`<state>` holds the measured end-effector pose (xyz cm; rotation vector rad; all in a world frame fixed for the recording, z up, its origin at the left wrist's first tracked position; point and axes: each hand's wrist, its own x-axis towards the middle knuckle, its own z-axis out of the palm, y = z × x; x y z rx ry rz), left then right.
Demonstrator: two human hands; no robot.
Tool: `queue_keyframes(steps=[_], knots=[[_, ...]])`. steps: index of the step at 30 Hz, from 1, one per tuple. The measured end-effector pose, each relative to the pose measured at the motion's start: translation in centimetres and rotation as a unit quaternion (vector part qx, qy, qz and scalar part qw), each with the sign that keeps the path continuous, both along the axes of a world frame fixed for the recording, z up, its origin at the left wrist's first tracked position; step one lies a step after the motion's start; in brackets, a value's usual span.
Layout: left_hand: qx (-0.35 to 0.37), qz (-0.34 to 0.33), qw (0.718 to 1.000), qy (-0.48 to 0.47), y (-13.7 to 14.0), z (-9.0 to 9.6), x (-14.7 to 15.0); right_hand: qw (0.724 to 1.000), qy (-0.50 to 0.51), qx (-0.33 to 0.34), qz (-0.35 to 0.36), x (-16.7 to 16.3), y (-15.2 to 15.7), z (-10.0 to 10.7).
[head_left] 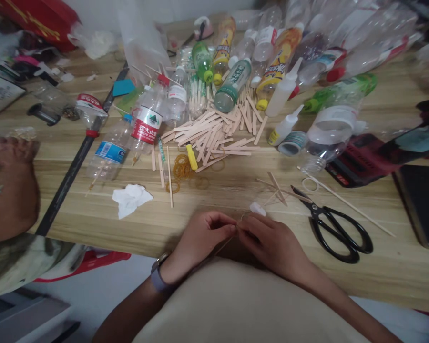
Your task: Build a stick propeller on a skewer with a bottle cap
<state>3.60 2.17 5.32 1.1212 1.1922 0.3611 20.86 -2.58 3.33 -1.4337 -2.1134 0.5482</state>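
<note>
My left hand (202, 238), with a watch on its wrist, is closed in a pinch near the table's front edge. My right hand (273, 243) is closed too, its fingertips meeting those of the left. A thin stick (223, 245) runs down from the pinched fingertips; most of it is hidden. What the right fingers hold is too small and covered to make out. Just beyond the right knuckles lies a small whitish piece (258, 208). Several thin sticks (277, 188) lie crossed behind it. To the right rest black-handled scissors (331, 224), blades partly apart.
Behind my hands are rubber bands (183, 166), a yellow-handled tool (192, 157), a craft-stick pile (214, 133) and crumpled tissue (131, 200). Plastic bottles (232, 85) crowd the back, glue bottles (284, 126) nearer. A red-black power tool (361, 159) stands right. Another person's arm (12, 190) is left.
</note>
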Motion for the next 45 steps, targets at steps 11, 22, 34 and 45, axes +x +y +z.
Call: queue_keyframes(steps=[11,22,34,45], knots=[[0.034,-0.012,0.999,0.014,-0.2,-0.6,-0.1,1.000,0.011,-0.006,-0.007,0.0,0.0,0.1],[0.020,-0.005,1.000,-0.019,-0.5,-0.8,-0.4,0.997,0.061,-0.037,-0.037,-0.3,0.1,0.2],[-0.021,-0.086,0.994,-0.068,0.1,-1.0,-1.0,0.985,0.137,-0.103,-0.017,0.5,0.4,1.2],[0.108,-0.074,0.991,-0.012,-0.2,-0.7,-0.2,0.938,0.235,-0.243,-0.082,0.2,0.9,2.3]])
